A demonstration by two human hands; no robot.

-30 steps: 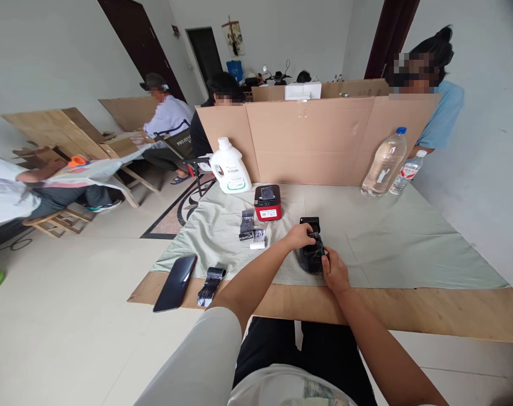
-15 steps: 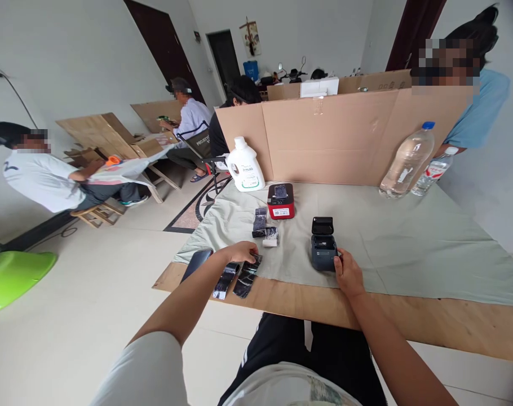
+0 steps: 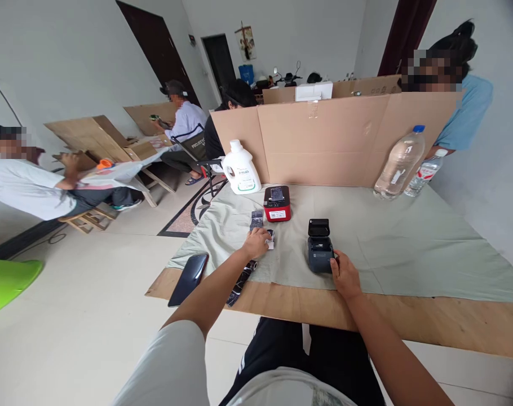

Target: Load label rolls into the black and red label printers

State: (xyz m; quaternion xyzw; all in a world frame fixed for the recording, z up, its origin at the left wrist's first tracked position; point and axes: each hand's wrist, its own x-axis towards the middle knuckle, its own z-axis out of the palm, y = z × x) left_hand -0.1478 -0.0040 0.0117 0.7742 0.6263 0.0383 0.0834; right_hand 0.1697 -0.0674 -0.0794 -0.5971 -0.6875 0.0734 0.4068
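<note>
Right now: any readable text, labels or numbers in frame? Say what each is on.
"PROJE...": white letters on the black chair back; the rest is cut off.
White jug: green-bordered label, print too small to read.
Red box: white sticker with a code on its front, unreadable.
Two clear bottles: labels blurred.
Dark printer by the right hand: no visible marking.
Left hand: on small rolls, no text.
</note>
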